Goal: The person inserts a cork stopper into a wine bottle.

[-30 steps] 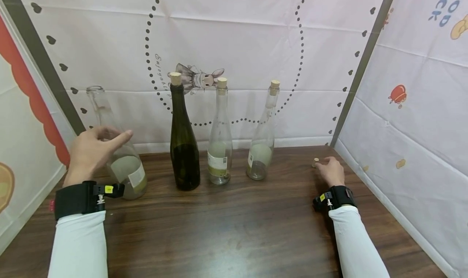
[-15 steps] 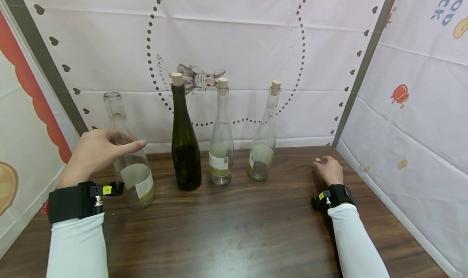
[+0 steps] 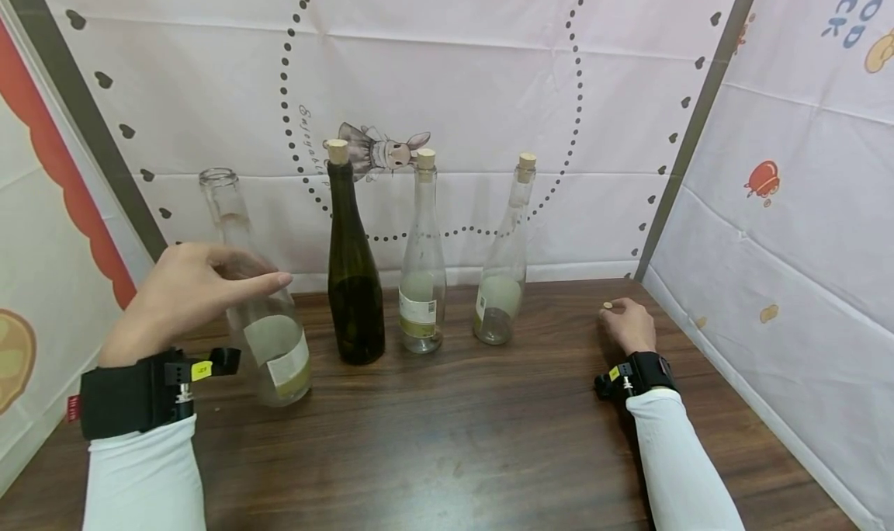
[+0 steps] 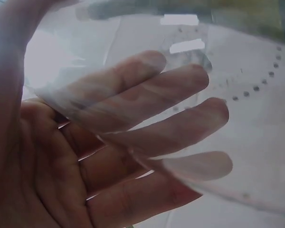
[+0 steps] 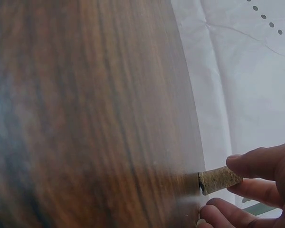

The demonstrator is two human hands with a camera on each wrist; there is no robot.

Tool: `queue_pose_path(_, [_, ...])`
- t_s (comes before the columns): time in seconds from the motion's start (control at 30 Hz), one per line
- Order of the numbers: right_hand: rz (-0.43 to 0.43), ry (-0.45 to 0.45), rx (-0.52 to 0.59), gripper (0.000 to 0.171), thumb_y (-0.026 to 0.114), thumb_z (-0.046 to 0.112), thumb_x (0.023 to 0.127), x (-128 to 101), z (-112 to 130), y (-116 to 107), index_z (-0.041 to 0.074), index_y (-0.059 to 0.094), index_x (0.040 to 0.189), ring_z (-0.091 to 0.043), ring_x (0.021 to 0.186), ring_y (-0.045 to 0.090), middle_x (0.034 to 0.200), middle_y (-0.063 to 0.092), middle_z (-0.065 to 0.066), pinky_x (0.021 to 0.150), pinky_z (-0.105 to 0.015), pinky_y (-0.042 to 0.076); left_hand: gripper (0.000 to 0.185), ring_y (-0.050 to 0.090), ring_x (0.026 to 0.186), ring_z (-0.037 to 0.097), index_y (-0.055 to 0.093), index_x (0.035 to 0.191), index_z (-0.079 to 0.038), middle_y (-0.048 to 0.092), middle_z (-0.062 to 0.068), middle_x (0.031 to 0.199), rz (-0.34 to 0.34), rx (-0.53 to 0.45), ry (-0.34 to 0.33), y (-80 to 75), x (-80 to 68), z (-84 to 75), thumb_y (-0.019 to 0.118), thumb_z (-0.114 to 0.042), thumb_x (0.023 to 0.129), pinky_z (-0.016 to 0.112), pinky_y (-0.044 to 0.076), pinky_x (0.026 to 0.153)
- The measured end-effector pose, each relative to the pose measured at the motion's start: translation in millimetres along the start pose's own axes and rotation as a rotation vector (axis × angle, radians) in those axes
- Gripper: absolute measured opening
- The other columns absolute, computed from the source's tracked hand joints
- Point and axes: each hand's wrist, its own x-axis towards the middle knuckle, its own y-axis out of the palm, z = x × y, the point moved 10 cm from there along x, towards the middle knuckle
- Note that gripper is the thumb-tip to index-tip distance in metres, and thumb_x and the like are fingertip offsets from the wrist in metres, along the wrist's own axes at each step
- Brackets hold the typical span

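Observation:
My left hand [image 3: 202, 286] grips a clear glass bottle [image 3: 279, 352] round its body. The bottle's mouth has no stopper, and a pale label with a green band shows low on it. Through the glass in the left wrist view, the curled fingers [image 4: 180, 128] of that hand show. At the far right of the table, my right hand [image 3: 628, 325] pinches a small cork [image 5: 219, 180] between thumb and finger. One end of the cork is at or close to the tabletop; whether it touches, I cannot tell.
A dark green bottle [image 3: 355, 298] and two clear bottles, one in the middle [image 3: 421, 282] and one to its right [image 3: 501, 282], stand upright with corks in their necks. White printed cloth [image 3: 461, 73] walls in the brown wooden table [image 3: 447, 438] behind and on both sides.
My left hand has moved the clear bottle rightward and toward me. My right fingers have closed on the cork, which now shows only its top in the head view.

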Motion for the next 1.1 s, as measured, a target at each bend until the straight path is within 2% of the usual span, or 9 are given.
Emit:
queue_pose_path(0.3, [-0.012,0.003,0.009,0.044,0.061,0.021,0.104,0,-1,-1,-0.010,0.063,0.136,-0.051,0.119,0.060,0.133,0.064,-0.034,0.098,-0.059,0.047,0.046,0.067,0.088,0.027,0.082,0.108,-0.009,0.076,0.005,0.096,0.040,-0.028,0.084,8.4,-1.2,-29.0,0.081,-0.052,0.092,0.039,0.054,0.069])
queue_pose_path(0.6, [-0.016,-0.012,0.020,0.043,0.059,0.024,0.107,-1,1,-2,-0.010,0.064,0.133,-0.049,0.111,0.062,0.128,0.066,-0.033,0.092,-0.058,0.049,0.042,0.067,0.086,0.021,0.082,0.107,-0.014,0.077,-0.001,0.096,0.096,-0.079,0.118,22.4,-0.6,-47.7,0.082,-0.053,0.092,0.038,0.054,0.070])
queue_pose_path(0.8, [-0.014,0.001,0.019,0.043,0.060,0.024,0.106,-2,0,-2,-0.010,0.064,0.132,-0.050,0.114,0.061,0.131,0.064,-0.033,0.094,-0.059,0.048,0.036,0.068,0.083,0.019,0.082,0.103,-0.019,0.077,-0.003,0.095,0.130,-0.111,0.146,32.0,-0.6,-60.7,0.082,-0.053,0.092,0.039,0.055,0.071])
queue_pose_path(0.93, [-0.010,0.008,0.017,0.044,0.061,0.024,0.105,0,-1,-2,-0.011,0.064,0.131,-0.051,0.116,0.060,0.131,0.064,-0.034,0.097,-0.059,0.047,0.029,0.069,0.083,0.018,0.083,0.100,-0.023,0.077,-0.005,0.095,0.128,-0.135,0.181,38.1,-0.8,-72.0,0.082,-0.051,0.093,0.039,0.055,0.072])
queue_pose_path(1.1, [-0.003,0.004,0.009,0.043,0.060,0.025,0.105,-1,-1,-3,-0.013,0.065,0.127,-0.050,0.115,0.060,0.127,0.065,-0.035,0.097,-0.060,0.047,0.027,0.067,0.078,0.017,0.081,0.100,-0.026,0.076,-0.008,0.094,0.146,-0.165,0.224,52.1,0.2,-87.5,0.081,-0.051,0.093,0.038,0.053,0.071])
